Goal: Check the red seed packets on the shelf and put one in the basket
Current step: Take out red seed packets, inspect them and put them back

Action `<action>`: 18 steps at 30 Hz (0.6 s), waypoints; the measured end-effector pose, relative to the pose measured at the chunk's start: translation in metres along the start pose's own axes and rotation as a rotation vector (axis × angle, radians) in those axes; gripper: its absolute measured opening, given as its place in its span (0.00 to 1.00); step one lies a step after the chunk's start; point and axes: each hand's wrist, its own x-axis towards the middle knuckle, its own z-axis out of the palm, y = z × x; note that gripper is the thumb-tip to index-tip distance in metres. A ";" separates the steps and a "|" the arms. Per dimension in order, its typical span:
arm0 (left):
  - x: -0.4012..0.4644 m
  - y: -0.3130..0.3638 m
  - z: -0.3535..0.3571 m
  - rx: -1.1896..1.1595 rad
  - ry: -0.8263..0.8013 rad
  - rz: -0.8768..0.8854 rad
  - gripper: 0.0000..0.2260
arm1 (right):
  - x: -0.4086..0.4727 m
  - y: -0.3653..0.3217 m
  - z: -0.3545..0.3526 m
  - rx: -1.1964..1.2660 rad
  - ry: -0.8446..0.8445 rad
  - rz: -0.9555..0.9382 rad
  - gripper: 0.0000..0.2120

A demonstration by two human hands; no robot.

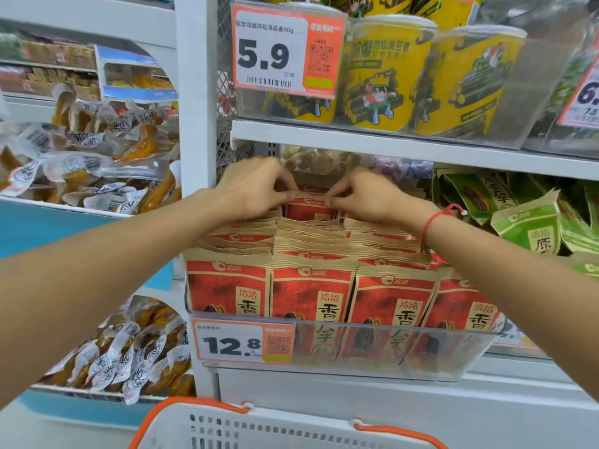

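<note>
Several rows of red seed packets [311, 293] with tan tops stand upright on the middle shelf behind a clear plastic lip. Both arms reach to the back of the rows. My left hand [256, 186] and my right hand [369, 192] each pinch the tan top edge of one red packet [309, 205] near the back, raised slightly above its neighbours. A white basket [259, 429] with orange handles sits at the bottom edge of the view, below the shelf.
Yellow snack tubs [385, 76] fill the shelf above, close over my hands. Green seed packets [531, 222] lie to the right. Vacuum-packed snacks [90, 157] pile in bins on the left. A white upright post [197, 92] divides the shelves. Price tags read 5.9 and 12.8.
</note>
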 end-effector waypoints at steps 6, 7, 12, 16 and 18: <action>0.009 0.012 0.002 0.124 -0.105 -0.011 0.07 | 0.011 -0.006 0.008 -0.096 -0.066 0.033 0.09; 0.012 0.012 0.004 0.128 -0.131 -0.015 0.07 | 0.015 -0.006 0.010 -0.116 -0.085 0.039 0.09; 0.019 0.010 0.005 0.040 -0.268 -0.062 0.10 | 0.025 -0.012 0.015 -0.162 -0.164 0.025 0.13; 0.019 0.002 0.003 -0.029 -0.301 -0.045 0.09 | 0.015 -0.009 0.005 -0.055 -0.250 -0.004 0.12; 0.016 0.001 -0.001 -0.110 -0.333 -0.032 0.11 | 0.011 -0.007 0.004 0.051 -0.202 0.006 0.14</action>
